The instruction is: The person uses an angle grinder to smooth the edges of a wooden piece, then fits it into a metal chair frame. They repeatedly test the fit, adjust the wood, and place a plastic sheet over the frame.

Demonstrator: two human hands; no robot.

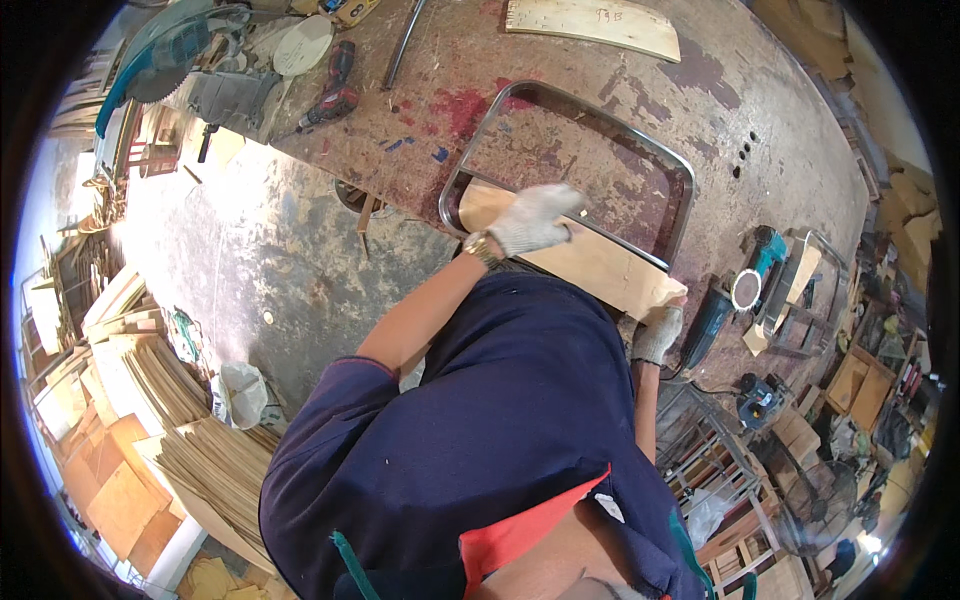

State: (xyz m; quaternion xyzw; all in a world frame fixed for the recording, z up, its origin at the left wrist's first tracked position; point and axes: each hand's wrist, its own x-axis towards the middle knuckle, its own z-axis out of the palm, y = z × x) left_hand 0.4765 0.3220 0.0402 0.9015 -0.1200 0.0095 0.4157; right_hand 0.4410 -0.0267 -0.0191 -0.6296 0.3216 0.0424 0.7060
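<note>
Clasping the flat, pale wooden board [600, 265] at its right end in the knit-gloved right hand [660, 328]. Over its left part, the left hand [535, 218], likewise gloved, too blurred to tell whether gripping. Between both hands, across the near side of a shiny, round-cornered metal frame [690, 190] on a paint-worn tabletop [790, 115]. On the floor, a white sack [238, 395], contents unclear.

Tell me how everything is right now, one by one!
Left hand: gloved, blurred, over the board.
Right hand: gloved, at the board's right end.
Wooden board: bare, along the frame's near side.
Metal frame: lying on the table.
Table: worn, stained.
Red-and-black drill: lying down.
Curved plywood panel: lying flat.
</note>
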